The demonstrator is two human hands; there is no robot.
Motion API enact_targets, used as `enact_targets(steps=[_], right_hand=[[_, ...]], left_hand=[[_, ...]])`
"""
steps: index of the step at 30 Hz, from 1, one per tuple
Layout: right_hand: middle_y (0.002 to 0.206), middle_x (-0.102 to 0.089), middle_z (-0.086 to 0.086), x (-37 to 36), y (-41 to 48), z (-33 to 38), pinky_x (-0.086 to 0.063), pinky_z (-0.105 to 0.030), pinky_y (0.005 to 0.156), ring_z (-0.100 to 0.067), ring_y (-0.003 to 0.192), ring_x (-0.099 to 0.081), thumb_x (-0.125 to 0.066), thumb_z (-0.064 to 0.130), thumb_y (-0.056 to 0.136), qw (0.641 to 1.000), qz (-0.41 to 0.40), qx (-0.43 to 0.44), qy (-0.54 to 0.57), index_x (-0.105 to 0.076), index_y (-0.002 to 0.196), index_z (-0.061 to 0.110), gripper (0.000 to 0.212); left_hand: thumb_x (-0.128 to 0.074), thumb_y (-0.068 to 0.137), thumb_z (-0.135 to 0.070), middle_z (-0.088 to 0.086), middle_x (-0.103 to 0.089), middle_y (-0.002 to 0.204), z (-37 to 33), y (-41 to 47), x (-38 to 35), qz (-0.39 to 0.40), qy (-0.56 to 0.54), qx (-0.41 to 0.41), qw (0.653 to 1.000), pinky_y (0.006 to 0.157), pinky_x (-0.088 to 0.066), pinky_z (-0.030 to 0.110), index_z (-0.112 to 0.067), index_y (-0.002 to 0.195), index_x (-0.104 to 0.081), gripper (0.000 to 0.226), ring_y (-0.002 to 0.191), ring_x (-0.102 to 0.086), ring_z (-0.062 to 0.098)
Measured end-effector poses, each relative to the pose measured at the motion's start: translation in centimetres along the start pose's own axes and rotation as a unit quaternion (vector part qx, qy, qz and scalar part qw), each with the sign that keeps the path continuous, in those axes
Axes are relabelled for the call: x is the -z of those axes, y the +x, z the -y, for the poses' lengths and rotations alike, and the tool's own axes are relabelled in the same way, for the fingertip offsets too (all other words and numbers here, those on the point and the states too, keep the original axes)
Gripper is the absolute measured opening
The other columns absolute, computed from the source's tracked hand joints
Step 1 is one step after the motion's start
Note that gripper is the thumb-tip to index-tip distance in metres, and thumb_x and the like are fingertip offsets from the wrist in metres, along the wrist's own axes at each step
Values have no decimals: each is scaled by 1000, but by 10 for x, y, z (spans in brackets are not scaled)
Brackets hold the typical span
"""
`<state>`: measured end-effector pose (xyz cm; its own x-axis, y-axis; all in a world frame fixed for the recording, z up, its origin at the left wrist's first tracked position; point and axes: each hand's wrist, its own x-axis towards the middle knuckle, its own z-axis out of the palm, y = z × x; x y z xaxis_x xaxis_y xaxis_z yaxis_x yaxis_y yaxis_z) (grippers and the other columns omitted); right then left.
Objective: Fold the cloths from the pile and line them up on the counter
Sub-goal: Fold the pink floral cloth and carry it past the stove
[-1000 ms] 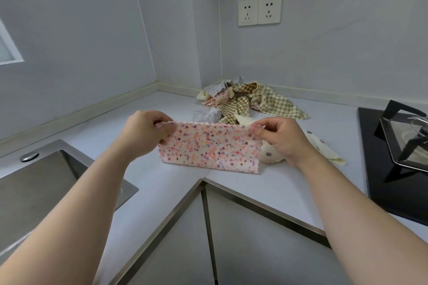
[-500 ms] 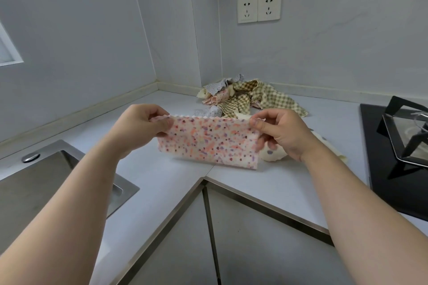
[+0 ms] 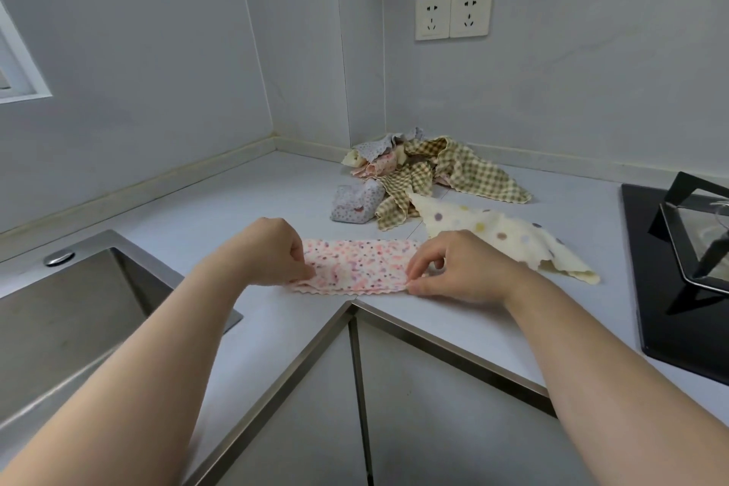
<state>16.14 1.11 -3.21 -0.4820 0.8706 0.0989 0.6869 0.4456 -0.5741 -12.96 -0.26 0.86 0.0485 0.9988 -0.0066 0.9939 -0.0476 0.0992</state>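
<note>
Both left hand [image 3: 272, 252] and right hand [image 3: 461, 268] are pinching the speckled pink cloth [image 3: 359, 266], now lying flat mid-frame, no longer hanging. I'm expecting another fold.

both forearms reach forward, left grip [image 3: 276, 253] and right grip [image 3: 462, 269] low, fingers pinched.

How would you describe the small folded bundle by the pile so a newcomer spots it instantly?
Look under the twin wall sockets to the cloth pile in the corner of the counter. At its near-left edge sits the folded bundle. Unlike the loose olive checked cloth beside it, it is a compact pale-grey block with tiny dots.
</note>
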Motion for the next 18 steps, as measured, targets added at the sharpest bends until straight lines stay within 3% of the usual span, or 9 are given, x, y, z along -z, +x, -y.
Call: enact_targets(steps=[3, 6, 8, 10, 12, 14, 18], right_hand=[[88, -72, 16, -2, 1, 5, -52, -34, 89, -1, 89, -61, -67, 61, 79, 1000, -21, 12, -8, -78, 82, 34, 30], [89, -70, 13, -13, 6, 7, -38, -36, 108, -6, 93, -56, -61, 49, 91, 986, -136, 60, -81, -78, 87, 24, 30], [103, -71, 10, -22, 13, 13, -40, -40, 105, -11, 105, -54, -59, 42, 95, 975, -177, 81, -107, -77, 100, 22, 28], [135, -61, 3, -30, 22, 24, -33, -39, 113, -15, 129, -46, -49, 40, 102, 980, -137, 64, -126, -64, 131, 18, 40], [161, -29, 1, -37, 28, 36, -16, -33, 123, -14, 149, -20, -33, 44, 106, 985, -47, 30, -161, -32, 154, 16, 56], [167, -5, 3, -42, 30, 40, -4, -30, 123, -11, 152, -2, -23, 45, 107, 979, 40, 14, -198, -10, 159, 16, 61], [167, 3, -2, -45, 26, 37, 1, -32, 123, -15, 153, 5, -17, 47, 107, 972, 95, -29, -215, -3, 159, 13, 64]], left_hand=[[-52, 96, -49, -8, -65, 87, -15, 1, -3, -76, 84, -13, 993, 88, -45, 36, -28, 85, -64, 27, 87, -58, 17], [-43, 102, -41, -3, -61, 129, -28, 5, -23, -135, -11, -71, 988, 103, -43, 39, -25, 127, -60, 34, 117, -56, 21], [-38, 105, -38, -1, -43, 152, -32, 10, -38, -103, -38, -101, 989, 115, -31, 39, -23, 147, -43, 45, 140, -39, 22], [-30, 106, -40, -1, -21, 164, -33, 14, -51, -54, -44, -107, 992, 123, -15, 38, -21, 157, -24, 54, 152, -14, 22], [-23, 106, -45, -3, -7, 167, -31, 18, -61, -12, -52, -102, 993, 125, -7, 39, -22, 159, -12, 59, 154, -2, 20], [-16, 106, -47, -3, -3, 167, -30, 20, -67, 18, -21, -102, 994, 124, -2, 40, -22, 160, -7, 60, 154, 2, 19], [-12, 105, -51, -3, 7, 167, -30, 21, -63, 74, 9, -86, 993, 123, 3, 41, -24, 159, 2, 63, 153, 9, 20]])
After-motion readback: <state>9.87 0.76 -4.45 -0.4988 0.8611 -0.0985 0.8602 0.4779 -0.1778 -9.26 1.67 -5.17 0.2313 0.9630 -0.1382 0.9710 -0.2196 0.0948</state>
